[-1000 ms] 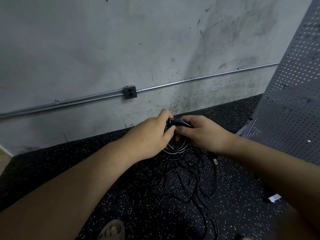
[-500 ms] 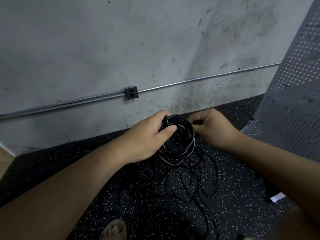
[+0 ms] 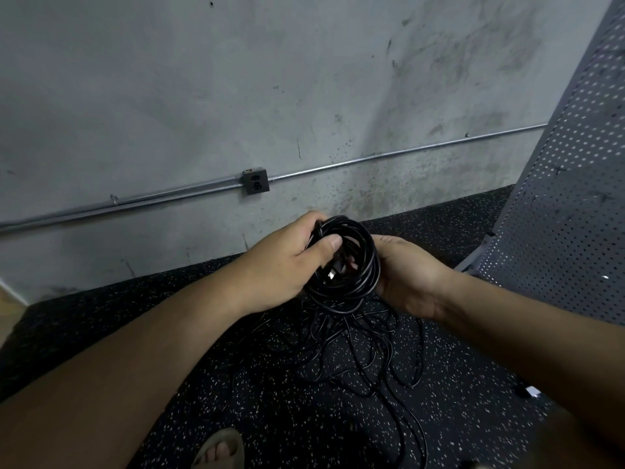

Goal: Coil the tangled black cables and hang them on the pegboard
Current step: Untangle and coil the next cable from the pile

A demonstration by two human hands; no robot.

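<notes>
A round coil of black cable (image 3: 363, 245) is held up in front of me, above the floor. My left hand (image 3: 284, 262) grips its left side, thumb across the loops and fingers curled over the top. My right hand (image 3: 406, 275) cups the coil's right side from behind, its fingertips reaching into the middle near a plug end (image 3: 333, 274). More black cable hangs from the coil into a tangled heap (image 3: 365, 350) on the floor below. The grey pegboard (image 3: 575, 184) leans at the right edge.
A concrete wall with a metal conduit (image 3: 135, 199) and an outlet box (image 3: 255, 181) stands ahead. The floor is black speckled rubber (image 3: 270, 384). A foot in a sandal (image 3: 220, 448) shows at the bottom. A small white tag (image 3: 531, 391) lies at the right.
The coil has turned to face me as a full ring. My right hand moved from pinching its top to cupping its right side, palm turned up.
</notes>
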